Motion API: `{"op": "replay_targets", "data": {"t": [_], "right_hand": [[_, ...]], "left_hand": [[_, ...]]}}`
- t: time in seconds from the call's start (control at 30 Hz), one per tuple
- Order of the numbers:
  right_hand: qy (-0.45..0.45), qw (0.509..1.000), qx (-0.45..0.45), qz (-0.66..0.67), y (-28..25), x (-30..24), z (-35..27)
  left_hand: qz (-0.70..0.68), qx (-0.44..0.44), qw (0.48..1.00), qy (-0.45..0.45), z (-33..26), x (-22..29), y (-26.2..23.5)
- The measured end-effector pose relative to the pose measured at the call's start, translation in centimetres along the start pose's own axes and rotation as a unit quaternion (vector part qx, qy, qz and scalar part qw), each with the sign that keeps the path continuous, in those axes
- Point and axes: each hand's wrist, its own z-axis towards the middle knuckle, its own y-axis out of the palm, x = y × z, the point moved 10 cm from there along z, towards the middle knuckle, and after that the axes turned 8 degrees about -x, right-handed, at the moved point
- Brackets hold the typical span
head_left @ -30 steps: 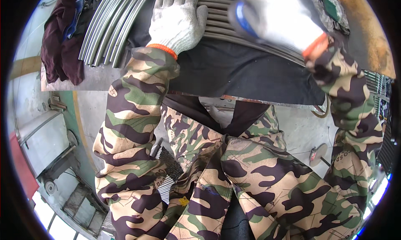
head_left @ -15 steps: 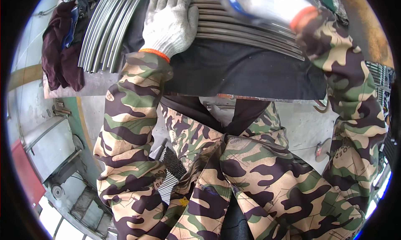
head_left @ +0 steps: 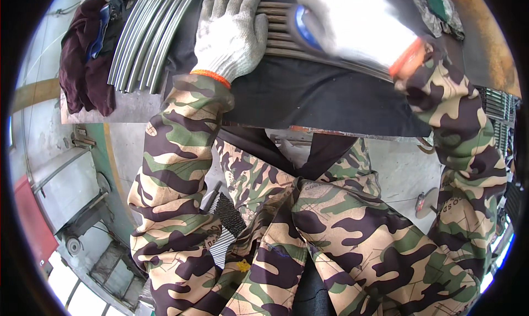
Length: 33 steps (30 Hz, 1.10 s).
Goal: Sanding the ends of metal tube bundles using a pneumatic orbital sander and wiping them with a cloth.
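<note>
My left hand (head_left: 231,35), in a white knit glove with an orange cuff, lies flat with its fingers stretched out. It rests at the left ends of several dull metal rods (head_left: 278,35) laid side by side on a black cloth (head_left: 330,98). My right hand (head_left: 358,27), gloved the same way and smeared by motion, is closed around a round blue-rimmed object (head_left: 304,27) over those rods. The object's kind is hard to make out, since the glove covers most of it. The hand hides the middle of the rods.
Another bundle of shinier metal rods (head_left: 147,41) lies left of my left hand. Beyond it is a dark maroon cloth (head_left: 82,63) at the table's left edge. A crumpled grey-green bundle (head_left: 438,10) sits at the back right, and more rods (head_left: 496,112) are at the far right.
My right hand has come nearer and slightly lower over the rods with the blue-rimmed object. My left hand stays flat at the rod ends; the whole view has shifted a little.
</note>
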Motion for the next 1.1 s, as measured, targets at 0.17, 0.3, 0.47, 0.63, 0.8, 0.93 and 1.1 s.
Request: {"op": "replay_targets", "data": {"t": [0.17, 0.3, 0.47, 0.63, 0.8, 0.93, 1.1], "right_hand": [[0.056, 0.998, -0.033, -0.027, 0.6, 3.2, 3.0], [0.003, 1.0, 0.003, 0.0, 0.5, 1.2, 0.6], [0.055, 0.998, -0.035, -0.01, 0.8, 2.2, 3.5], [0.023, 0.999, -0.016, 0.017, 0.1, 0.2, 2.1], [0.068, 0.996, -0.031, -0.045, 0.5, 4.0, 3.3], [0.044, 0.998, -0.024, -0.048, 0.2, 3.9, 0.7], [0.016, 0.999, -0.002, -0.045, -0.3, 3.1, -0.7]], "left_hand": [[0.008, -0.002, 1.0, 0.006, -0.5, -0.3, -0.2], [-0.012, -0.009, 1.0, 0.007, -0.5, 0.4, -0.5], [0.0, -0.003, 1.0, 0.013, -0.6, 0.0, -0.5], [0.003, -0.01, 1.0, 0.003, -0.8, 0.3, -0.2], [0.001, -0.009, 1.0, 0.006, -0.3, 0.1, -0.3], [0.009, 0.01, 1.0, 0.008, -0.5, 0.7, -0.8], [0.007, 0.013, 1.0, 0.01, -0.2, 0.2, -1.3]]}}
